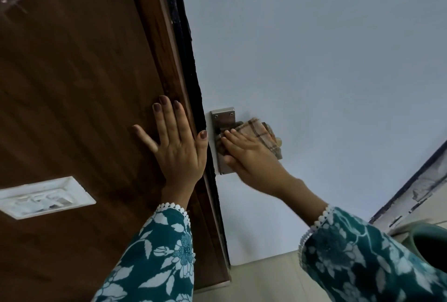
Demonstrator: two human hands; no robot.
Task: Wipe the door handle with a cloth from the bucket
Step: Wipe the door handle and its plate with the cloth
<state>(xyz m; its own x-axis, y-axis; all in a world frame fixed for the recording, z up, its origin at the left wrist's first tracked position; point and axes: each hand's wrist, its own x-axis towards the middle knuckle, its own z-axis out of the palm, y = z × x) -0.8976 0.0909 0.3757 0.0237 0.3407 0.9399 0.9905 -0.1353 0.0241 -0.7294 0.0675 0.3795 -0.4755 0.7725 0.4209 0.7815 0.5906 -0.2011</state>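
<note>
The left hand (pixel 177 149) lies flat and released against the brown wooden door frame (pixel 154 42), fingers spread, grasping nothing. Its thumb reaches toward the dark gap at the edge of the frame.

The right hand (pixel 251 156) presses a checked cloth (pixel 260 132) against the door handle (pixel 239 125). The fingers lie extended over the cloth and hold it onto the handle rather than clenching around it. The cloth is beige with dark crossing lines and covers most of the lever; only a short part of the lever shows near the metal plate (pixel 223 120). A rounded pale end projects from under the cloth on the far side; it cannot be determined whether this is the tip of the handle or a fingertip.

The metal plate is fixed to the pale blue door (pixel 314 47), just beside the frame edge. Two screws are visible at its upper end. The lower part of the plate is partly hidden by the right hand.

Both arms wear teal sleeves (pixel 167 253) with a white floral print and white scalloped trim at the cuffs.

A white switch plate (pixel 46 196) is mounted on the brown wood, well apart from the left hand. The rim of a dark green bucket (pixel 425 241) shows at the lower right edge, near the right sleeve. Its contents are not visible.
</note>
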